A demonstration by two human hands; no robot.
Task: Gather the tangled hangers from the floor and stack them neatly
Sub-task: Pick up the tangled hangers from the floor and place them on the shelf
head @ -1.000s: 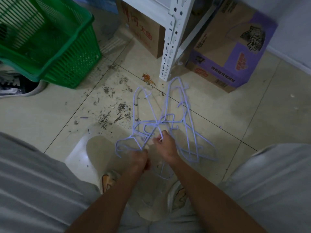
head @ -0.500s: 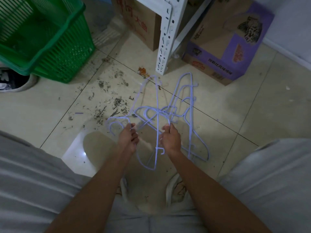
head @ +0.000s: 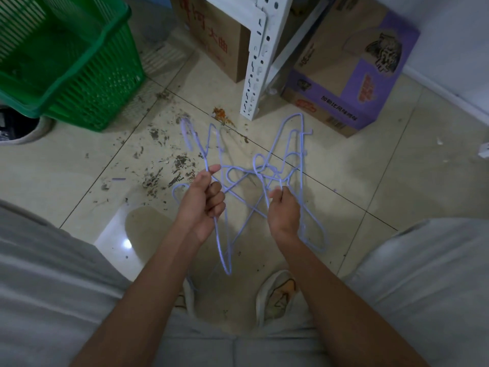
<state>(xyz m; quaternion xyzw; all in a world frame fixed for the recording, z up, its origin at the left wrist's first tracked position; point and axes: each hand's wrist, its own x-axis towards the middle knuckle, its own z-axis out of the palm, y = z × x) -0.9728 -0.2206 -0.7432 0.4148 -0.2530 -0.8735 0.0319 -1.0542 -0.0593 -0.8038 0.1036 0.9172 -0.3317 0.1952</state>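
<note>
Where the tiled floor (head: pixel 370 186) meets the far left corner: green plastic basket (head: pixel 87 75), lattice-walled, tilted, one near edge resting over a dark shoe (head: pixel 16 128) with a pale sole. Beside it, toward the middle: scattered dark debris (head: pixel 158 176) on the tiles, plus a small orange scrap (head: pixel 221 115) close to the rack foot. Near left of centre: left hand (head: pixel 203 200), fingers curled round one lavender wire hanger, thumb up, gripping it above the floor. Between and beyond both hands: tangled hangers (head: pixel 264 170), thin lavender wire, hooks interlocked, lifted off the tiles, loops fanning far toward the rack and hanging down near the feet. Right of centre: right hand (head: pixel 284 210), fingertips pinching wires at the knot of the tangle. Far centre: brown carton (head: pixel 214 35) with red lettering, and in front of it a white perforated rack upright (head: pixel 256 64), foot on the floor. Far right: purple-and-brown carton (head: pixel 352 72), printed, tilted against the rack. Right edge: small white object (head: pixel 484 151), cut off, not identifiable. Near bottom centre: pale sneaker (head: pixel 275 298), under the forearms; grey trouser legs (head: pixel 423 287) at both sides.
</note>
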